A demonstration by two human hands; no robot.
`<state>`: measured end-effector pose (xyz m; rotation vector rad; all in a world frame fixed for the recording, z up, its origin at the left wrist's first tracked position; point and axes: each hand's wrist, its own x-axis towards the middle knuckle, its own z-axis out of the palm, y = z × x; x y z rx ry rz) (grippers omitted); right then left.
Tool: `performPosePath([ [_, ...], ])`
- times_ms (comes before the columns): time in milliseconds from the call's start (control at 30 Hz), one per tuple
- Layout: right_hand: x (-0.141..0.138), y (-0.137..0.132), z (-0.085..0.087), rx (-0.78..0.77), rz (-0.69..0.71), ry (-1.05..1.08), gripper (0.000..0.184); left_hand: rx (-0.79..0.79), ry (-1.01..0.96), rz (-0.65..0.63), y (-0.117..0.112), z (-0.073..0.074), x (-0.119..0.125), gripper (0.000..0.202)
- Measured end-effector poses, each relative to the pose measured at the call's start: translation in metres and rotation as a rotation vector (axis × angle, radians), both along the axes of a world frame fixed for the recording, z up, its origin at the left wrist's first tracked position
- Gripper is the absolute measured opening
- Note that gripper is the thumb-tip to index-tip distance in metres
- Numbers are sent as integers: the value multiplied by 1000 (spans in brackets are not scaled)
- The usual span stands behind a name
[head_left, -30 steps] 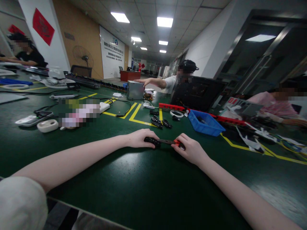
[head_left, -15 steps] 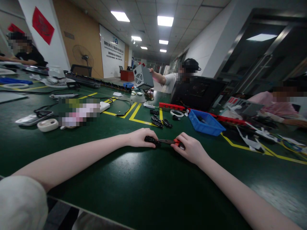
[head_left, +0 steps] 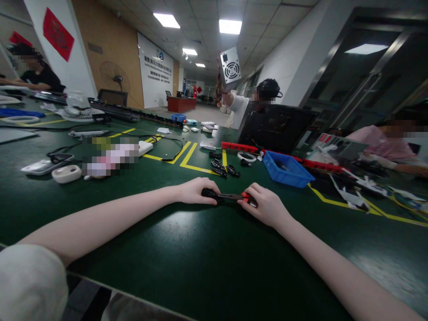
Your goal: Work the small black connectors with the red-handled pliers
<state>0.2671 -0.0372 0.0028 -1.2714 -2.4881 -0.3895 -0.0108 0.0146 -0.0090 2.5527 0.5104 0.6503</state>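
Near the middle of the green table (head_left: 187,258), my left hand (head_left: 196,191) is closed around a small black bundle (head_left: 209,193) that looks like coiled cable. Closed on the red-and-black handles of a pair of pliers (head_left: 230,196) is my right hand (head_left: 269,204). The jaws point left and reach the bundle's right end. Whether they grip it I cannot tell, as the fingers partly hide both things. Just beyond my hands lie several similar black cable bundles (head_left: 219,168).
A blue bin (head_left: 287,177) stands right of the bundles, beside a red strip (head_left: 239,147) and a white cable coil (head_left: 246,157). A white phone-like device (head_left: 47,165) lies left. Across the table, a person holds up a metal power supply (head_left: 231,71) near a black case (head_left: 276,129).
The person opposite has raised the power supply and moved it to the right. My hands, the bundle and the pliers have hardly moved.
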Motion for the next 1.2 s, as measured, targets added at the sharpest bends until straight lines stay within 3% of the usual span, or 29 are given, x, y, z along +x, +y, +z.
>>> performPosePath([
  [400, -1, -1, 2, -25, -10, 56, 36, -16, -11, -16, 0, 0, 0, 28],
  [1200, -3, -2, 3, -46, -8, -41, 37, -11, -6, -12, 1, 0, 0, 28],
])
